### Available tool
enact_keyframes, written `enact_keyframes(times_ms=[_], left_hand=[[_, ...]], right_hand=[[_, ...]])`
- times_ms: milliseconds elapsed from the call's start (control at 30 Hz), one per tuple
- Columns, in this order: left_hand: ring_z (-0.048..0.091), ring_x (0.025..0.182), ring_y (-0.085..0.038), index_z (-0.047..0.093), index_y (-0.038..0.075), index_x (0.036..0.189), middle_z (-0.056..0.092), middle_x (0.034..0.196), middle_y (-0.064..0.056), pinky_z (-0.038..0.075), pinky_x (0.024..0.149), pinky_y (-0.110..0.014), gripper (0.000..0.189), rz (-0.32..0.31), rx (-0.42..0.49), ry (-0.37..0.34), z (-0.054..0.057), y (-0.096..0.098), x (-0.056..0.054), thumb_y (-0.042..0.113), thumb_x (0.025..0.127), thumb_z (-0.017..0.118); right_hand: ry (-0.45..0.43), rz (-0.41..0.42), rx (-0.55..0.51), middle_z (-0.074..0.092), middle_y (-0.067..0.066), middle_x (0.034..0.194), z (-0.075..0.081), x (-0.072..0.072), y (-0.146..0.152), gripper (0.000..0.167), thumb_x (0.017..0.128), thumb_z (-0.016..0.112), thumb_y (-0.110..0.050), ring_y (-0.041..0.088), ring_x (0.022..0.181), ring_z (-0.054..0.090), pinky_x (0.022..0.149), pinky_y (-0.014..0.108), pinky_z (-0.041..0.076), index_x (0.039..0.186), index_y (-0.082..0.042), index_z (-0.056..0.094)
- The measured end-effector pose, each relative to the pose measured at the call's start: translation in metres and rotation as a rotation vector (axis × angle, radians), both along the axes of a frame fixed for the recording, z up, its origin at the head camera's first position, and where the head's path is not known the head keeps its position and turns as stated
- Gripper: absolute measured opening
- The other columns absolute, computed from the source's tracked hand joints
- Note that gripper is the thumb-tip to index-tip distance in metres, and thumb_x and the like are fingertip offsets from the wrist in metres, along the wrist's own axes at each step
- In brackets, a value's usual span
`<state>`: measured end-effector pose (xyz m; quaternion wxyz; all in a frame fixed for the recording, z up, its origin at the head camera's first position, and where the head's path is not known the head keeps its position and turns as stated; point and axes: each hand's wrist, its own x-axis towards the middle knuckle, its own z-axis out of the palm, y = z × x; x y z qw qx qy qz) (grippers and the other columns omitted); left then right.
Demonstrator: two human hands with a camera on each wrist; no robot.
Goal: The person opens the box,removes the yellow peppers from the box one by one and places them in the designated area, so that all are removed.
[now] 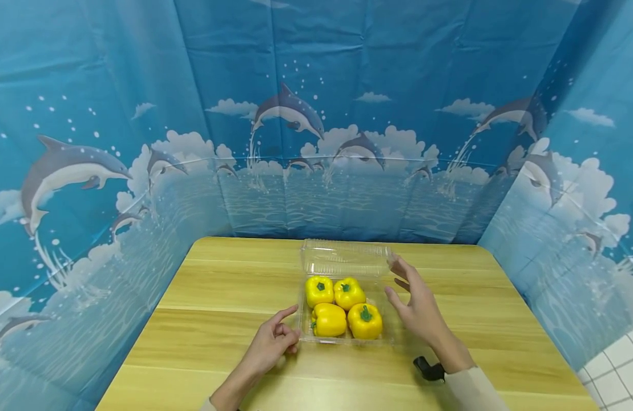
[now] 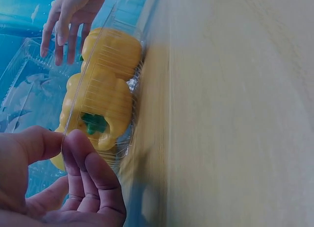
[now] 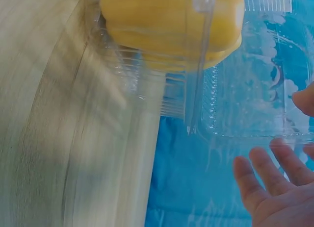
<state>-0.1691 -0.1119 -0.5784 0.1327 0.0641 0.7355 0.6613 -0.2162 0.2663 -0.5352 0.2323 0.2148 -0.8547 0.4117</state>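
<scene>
A clear plastic clamshell container (image 1: 323,341) stands on the table, holding several yellow bell peppers (image 1: 365,326) with green stems. Its hinged lid (image 1: 347,261) leans back, raised, on the far side. At the near left corner my left hand (image 1: 270,345) pinches the container's rim between thumb and fingertips, as the left wrist view shows beside a bell pepper (image 2: 110,102). My right hand (image 1: 421,308) is at the lid's right edge, fingers extended and spread. In the right wrist view its fingertips lie close to the lid (image 3: 245,99); whether they touch cannot be told.
The wood-grain table (image 1: 218,285) extends on both sides of the container. A blue dolphin-print curtain (image 1: 295,200) hangs behind and along the sides. A black device (image 1: 428,370) sits at the right wrist. White tiles (image 1: 619,365) show at the lower right.
</scene>
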Motion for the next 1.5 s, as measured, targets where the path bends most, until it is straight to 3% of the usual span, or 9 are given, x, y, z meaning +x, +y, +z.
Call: enact_keyframes(times_ms=[67, 167, 267, 367, 567, 733, 1033, 1500], left_hand=[[0.073, 0.084, -0.018, 0.044, 0.004, 0.179, 0.075, 0.098, -0.008, 0.065, 0.081, -0.024, 0.072, -0.002, 0.002, 0.001, 0.0, 0.0, 0.0, 0.015, 0.114, 0.074], [0.073, 0.084, -0.018, 0.044, 0.004, 0.179, 0.075, 0.098, -0.008, 0.064, 0.081, -0.024, 0.072, -0.005, 0.006, 0.002, 0.0, 0.0, 0.0, 0.015, 0.114, 0.074], [0.073, 0.084, -0.018, 0.043, 0.004, 0.179, 0.075, 0.098, -0.008, 0.064, 0.081, -0.024, 0.073, -0.007, 0.01, 0.002, 0.001, 0.0, 0.0, 0.015, 0.114, 0.074], [0.073, 0.084, -0.018, 0.043, 0.004, 0.179, 0.076, 0.097, -0.008, 0.064, 0.081, -0.024, 0.073, -0.009, 0.01, 0.004, 0.001, 0.0, 0.0, 0.015, 0.114, 0.074], [0.074, 0.084, -0.019, 0.043, 0.003, 0.179, 0.076, 0.097, -0.008, 0.065, 0.081, -0.024, 0.073, -0.01, 0.016, 0.005, 0.002, -0.001, 0.001, 0.014, 0.114, 0.074], [0.074, 0.085, -0.019, 0.042, 0.002, 0.179, 0.076, 0.098, -0.009, 0.064, 0.081, -0.024, 0.073, -0.018, 0.019, 0.004, 0.002, -0.002, 0.001, 0.014, 0.115, 0.074], [0.075, 0.087, -0.019, 0.042, 0.002, 0.179, 0.076, 0.101, -0.012, 0.063, 0.081, -0.023, 0.071, -0.029, 0.004, 0.013, 0.005, -0.002, 0.003, 0.015, 0.116, 0.072], [0.075, 0.087, -0.02, 0.041, 0.0, 0.179, 0.075, 0.1, -0.01, 0.064, 0.081, -0.023, 0.073, -0.032, 0.001, 0.015, 0.003, -0.001, 0.005, 0.013, 0.114, 0.073]], right_hand=[[-0.021, 0.0, 0.003, 0.061, 0.026, 0.169, 0.0, -0.001, 0.001, 0.079, 0.111, 0.075, 0.004, 0.049, 0.151, 0.064, 0.122, 0.012, 0.05, 0.18, -0.002, 0.037], [-0.065, 0.01, 0.004, 0.057, 0.025, 0.174, 0.0, -0.004, 0.002, 0.081, 0.113, 0.072, 0.0, 0.048, 0.154, 0.062, 0.124, 0.036, 0.058, 0.183, -0.008, 0.031], [-0.113, 0.02, 0.01, 0.053, 0.026, 0.177, -0.001, -0.006, 0.002, 0.082, 0.115, 0.071, -0.001, 0.05, 0.157, 0.06, 0.121, 0.062, 0.056, 0.185, -0.008, 0.028], [-0.174, 0.029, 0.022, 0.05, 0.027, 0.179, -0.003, -0.009, 0.002, 0.085, 0.115, 0.07, -0.002, 0.053, 0.159, 0.058, 0.121, 0.07, 0.054, 0.185, -0.005, 0.024], [-0.282, 0.031, 0.057, 0.043, 0.029, 0.183, -0.009, -0.018, 0.002, 0.094, 0.115, 0.068, 0.001, 0.057, 0.163, 0.053, 0.122, 0.074, 0.054, 0.189, -0.009, 0.01], [-0.323, 0.036, 0.086, 0.039, 0.031, 0.185, -0.011, -0.023, 0.003, 0.098, 0.114, 0.066, 0.005, 0.06, 0.161, 0.053, 0.121, 0.076, 0.054, 0.189, -0.009, 0.005], [-0.32, 0.05, 0.126, 0.036, 0.035, 0.183, -0.012, -0.025, 0.004, 0.085, 0.113, 0.064, 0.01, 0.062, 0.155, 0.058, 0.117, 0.073, 0.059, 0.183, 0.008, 0.016], [-0.418, 0.04, 0.157, 0.038, 0.036, 0.182, -0.018, -0.029, 0.001, 0.068, 0.119, 0.057, 0.003, 0.056, 0.156, 0.06, 0.115, 0.06, 0.063, 0.181, 0.006, 0.029]])
